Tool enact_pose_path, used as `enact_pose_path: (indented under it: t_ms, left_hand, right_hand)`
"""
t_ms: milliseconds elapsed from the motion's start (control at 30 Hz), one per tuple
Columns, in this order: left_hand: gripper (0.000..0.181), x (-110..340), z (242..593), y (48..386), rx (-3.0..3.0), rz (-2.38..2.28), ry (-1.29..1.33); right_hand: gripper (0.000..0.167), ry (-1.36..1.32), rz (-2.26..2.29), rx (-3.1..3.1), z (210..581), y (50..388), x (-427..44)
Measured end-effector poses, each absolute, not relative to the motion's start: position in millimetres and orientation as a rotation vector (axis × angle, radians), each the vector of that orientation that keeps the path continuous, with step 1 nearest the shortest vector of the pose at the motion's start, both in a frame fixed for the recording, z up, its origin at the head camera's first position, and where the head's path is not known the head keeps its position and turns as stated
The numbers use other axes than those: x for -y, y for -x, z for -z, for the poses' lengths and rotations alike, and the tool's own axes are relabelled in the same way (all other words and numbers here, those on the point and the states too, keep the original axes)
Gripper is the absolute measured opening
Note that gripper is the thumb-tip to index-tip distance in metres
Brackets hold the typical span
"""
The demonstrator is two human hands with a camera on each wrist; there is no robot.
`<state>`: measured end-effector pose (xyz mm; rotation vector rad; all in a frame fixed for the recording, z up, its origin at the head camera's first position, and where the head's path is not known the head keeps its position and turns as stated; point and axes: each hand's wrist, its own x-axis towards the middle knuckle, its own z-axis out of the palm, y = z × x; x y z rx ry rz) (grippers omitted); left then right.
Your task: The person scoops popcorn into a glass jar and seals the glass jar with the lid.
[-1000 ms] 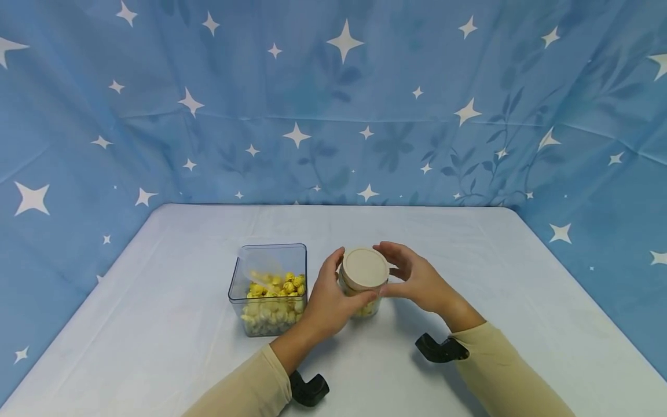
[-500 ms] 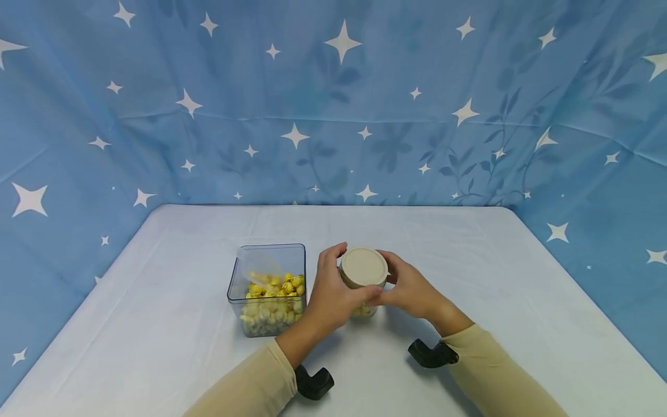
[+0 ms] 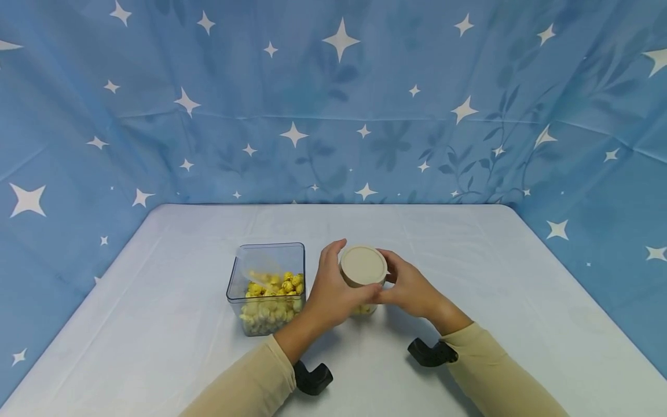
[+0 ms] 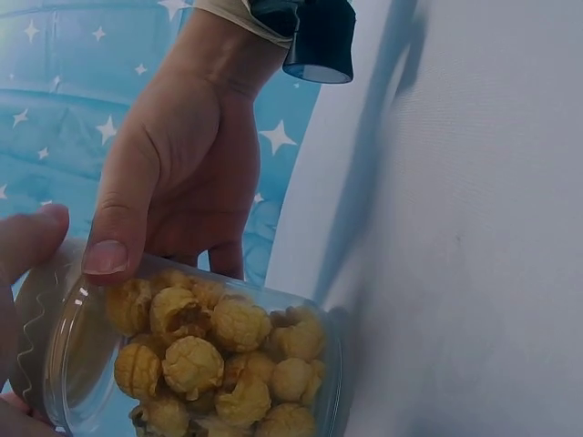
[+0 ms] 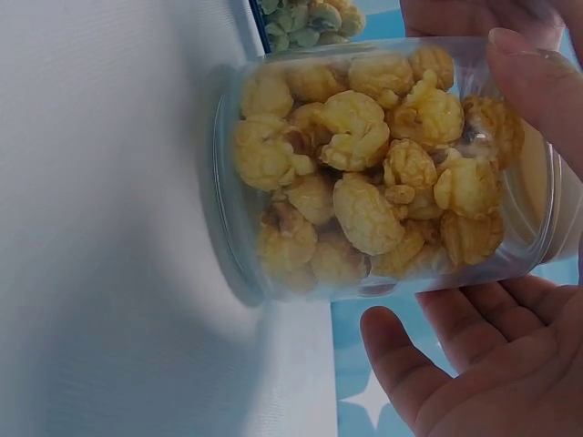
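Note:
A clear jar [image 5: 364,173] with a cream lid [image 3: 363,266] holds caramel-coloured popcorn [image 4: 193,364]. It stands upright on the white table. My left hand [image 3: 333,292] curls round its upper left side, and in the left wrist view the left thumb [image 4: 35,238] lies across the lid's side. From the right, my right hand [image 3: 414,289] grips the upper part of the jar, its thumb [image 5: 542,86] just below the lid. Both thumbs meet on the near side. In the head view the hands hide much of the jar's body.
A clear square box [image 3: 266,298] with yellow popcorn [image 3: 276,286] stands just left of the jar, close to my left hand. Inside it leans a translucent piece, possibly a scoop. Blue star-printed cloth [image 3: 333,116] hangs behind the white table [image 3: 182,260].
Both hands have drawn in tighter round the jar's top. The right hand shifted left and its raised fingers came lower behind the lid. The box has not moved on the table.

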<state>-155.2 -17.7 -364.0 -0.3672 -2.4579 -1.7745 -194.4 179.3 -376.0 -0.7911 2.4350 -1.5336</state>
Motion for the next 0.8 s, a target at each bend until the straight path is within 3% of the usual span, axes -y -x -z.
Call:
enact_pose_path:
  t_ms: [200,400,667,800]
  left_hand:
    - [0.092,15.9,364.3,156.1,2.45,1.767,0.323]
    - [0.086,17.8,364.3,157.7,2.439,1.775,0.449]
    - [0.099,15.3,363.2,155.9,2.451,1.783,0.34]
    - [0.095,12.7,363.5,155.9,2.438,1.742,0.326]
  right_hand:
    - [0.087,0.768,1.521,-2.45,376.0,193.9,-177.8]
    - [0.086,0.753,1.514,-2.455,375.2,194.2,-177.8]
    - [0.087,0.781,1.507,-2.47,376.2,194.4,-179.2]
    - [0.087,0.754,1.516,-2.465,376.0,193.3,-177.7]
